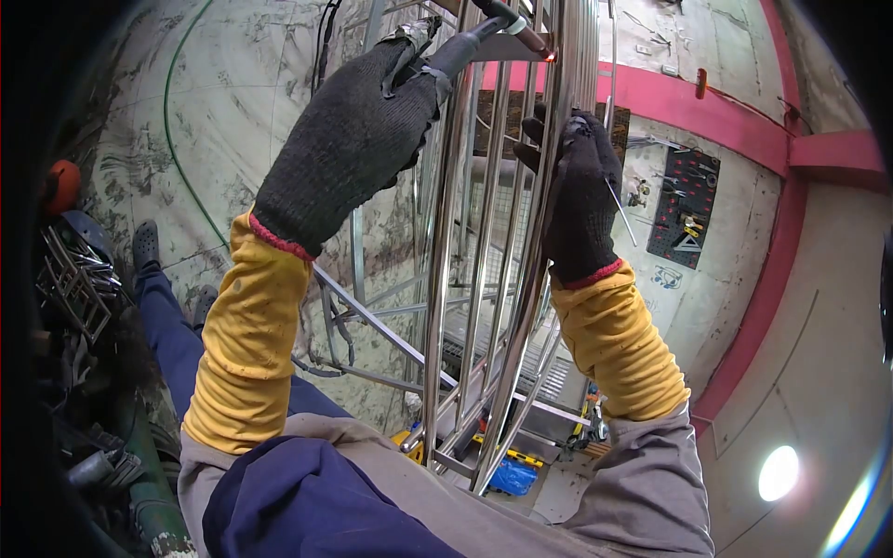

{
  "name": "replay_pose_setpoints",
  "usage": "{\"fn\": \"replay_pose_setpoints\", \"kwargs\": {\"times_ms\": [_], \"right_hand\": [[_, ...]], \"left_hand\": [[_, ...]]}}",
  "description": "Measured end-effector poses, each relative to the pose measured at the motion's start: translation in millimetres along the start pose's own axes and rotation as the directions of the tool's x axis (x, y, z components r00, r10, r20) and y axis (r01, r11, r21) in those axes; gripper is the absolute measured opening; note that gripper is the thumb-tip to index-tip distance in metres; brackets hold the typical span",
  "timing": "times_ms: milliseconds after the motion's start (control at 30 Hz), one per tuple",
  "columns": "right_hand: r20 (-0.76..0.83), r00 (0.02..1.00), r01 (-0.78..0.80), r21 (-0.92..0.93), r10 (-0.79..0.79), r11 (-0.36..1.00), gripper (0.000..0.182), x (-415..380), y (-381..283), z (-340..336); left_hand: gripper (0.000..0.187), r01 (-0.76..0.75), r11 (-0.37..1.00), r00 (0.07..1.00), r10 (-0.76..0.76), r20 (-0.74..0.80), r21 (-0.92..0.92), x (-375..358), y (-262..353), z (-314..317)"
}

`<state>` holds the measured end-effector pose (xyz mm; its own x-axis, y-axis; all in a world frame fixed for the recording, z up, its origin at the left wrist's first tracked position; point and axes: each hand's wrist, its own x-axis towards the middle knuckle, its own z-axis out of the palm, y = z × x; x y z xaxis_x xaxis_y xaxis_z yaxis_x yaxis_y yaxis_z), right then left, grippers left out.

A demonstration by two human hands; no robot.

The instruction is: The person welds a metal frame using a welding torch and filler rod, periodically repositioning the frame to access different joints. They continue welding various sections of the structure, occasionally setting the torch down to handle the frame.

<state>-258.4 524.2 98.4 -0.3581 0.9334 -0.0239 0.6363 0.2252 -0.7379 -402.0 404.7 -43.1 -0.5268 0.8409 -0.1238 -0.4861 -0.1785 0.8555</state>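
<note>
My left hand [363, 139], in a black knit glove with a red cuff, is closed around the handle of a welding torch [456, 54]. The torch's copper-coloured nozzle points at a steel frame of shiny tubes [502, 167], where a small orange glow shows at its tip. On the frame's right side, my right hand [581, 191], gloved the same way, rests against the tubes with fingertips reaching between them. A thin metal rod [621, 212] sticks out from this hand; its grip on the rod is partly hidden.
A green hose [169, 121] crosses the stained floor at left, near my shoe [146, 244]. Metal offcuts [79, 270] are heaped at far left. A black tool board [684, 200] hangs on the right, beside pink beams [744, 130]. Below lies a blue bag [513, 476].
</note>
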Motion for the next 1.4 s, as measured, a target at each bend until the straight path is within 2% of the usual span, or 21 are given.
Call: {"fn": "replay_pose_setpoints", "kwargs": {"times_ms": [100,167,200,267,400,500,733,867,933,1000,1100,1233,1333,1400], "right_hand": [[0.023,1.0,-0.003,-0.046,0.004,0.999,0.038,-0.6,0.5,-2.5],[0.032,0.997,0.065,0.027,-0.066,0.998,0.038,1.1,9.1,-5.5],[0.001,0.999,0.049,-0.012,-0.049,0.999,0.039,0.3,6.8,-2.7],[0.07,0.986,0.141,0.1,-0.148,0.985,0.035,4.9,19.9,-8.8],[0.027,0.997,0.065,0.073,-0.067,0.995,0.032,1.7,7.2,-2.0],[0.0,0.999,0.048,-0.008,-0.048,0.999,0.028,1.2,3.0,-0.7],[-0.027,0.999,0.038,0.005,-0.038,0.999,0.027,0.9,3.4,0.9],[0.017,0.998,0.062,0.034,-0.062,0.998,0.032,2.1,9.7,-5.9],[0.04,0.995,0.094,0.049,-0.096,0.994,0.035,5.6,11.8,-4.4],[0.011,0.999,0.041,0.054,-0.042,0.998,0.035,3.0,9.2,-3.2],[-0.005,0.999,0.032,-0.012,-0.032,0.999,0.032,-0.3,0.9,1.8],[-0.012,0.998,0.061,0.0,-0.061,0.998,0.03,2.6,6.0,-0.7],[-0.025,0.999,0.035,0.012,-0.035,0.999,0.03,2.4,4.0,0.1],[-0.025,0.999,0.042,0.018,-0.042,0.999,0.03,2.5,4.7,0.8]], "left_hand": [[0.034,-0.016,0.999,1.0,0.016,-0.001,0.051,0.8,-0.1,0.1],[0.033,0.022,1.0,1.0,-0.021,0.012,-0.017,0.2,3.6,0.4],[0.034,-0.049,0.999,0.999,0.05,0.017,-0.022,4.3,0.4,0.2],[0.035,-0.025,0.999,0.999,0.026,0.033,-0.028,6.2,-2.4,-1.4],[0.033,0.054,0.999,0.998,-0.054,0.022,-0.006,2.0,3.6,-0.9],[0.035,-0.029,0.999,1.0,0.029,0.007,0.013,0.3,1.8,-1.7],[0.035,0.027,0.999,1.0,-0.026,0.014,-0.022,-2.7,7.0,-2.2],[0.037,-0.034,0.999,0.999,0.035,0.014,-0.031,2.1,1.6,-1.6],[0.037,0.016,1.0,0.999,-0.014,0.049,-0.023,4.5,0.6,-3.8],[0.035,0.067,0.997,0.997,-0.066,0.051,-0.037,1.6,3.4,-2.6],[0.035,-0.035,0.999,0.999,0.035,0.008,0.01,0.1,0.9,-1.5],[0.035,0.036,0.999,0.999,-0.036,0.022,-0.023,-3.0,6.3,-2.0],[0.034,-0.028,0.998,1.0,0.028,0.004,0.048,-0.3,-0.6,-2.9],[0.034,-0.014,0.998,1.0,0.013,0.007,0.054,-0.2,-0.2,-2.8]]}}
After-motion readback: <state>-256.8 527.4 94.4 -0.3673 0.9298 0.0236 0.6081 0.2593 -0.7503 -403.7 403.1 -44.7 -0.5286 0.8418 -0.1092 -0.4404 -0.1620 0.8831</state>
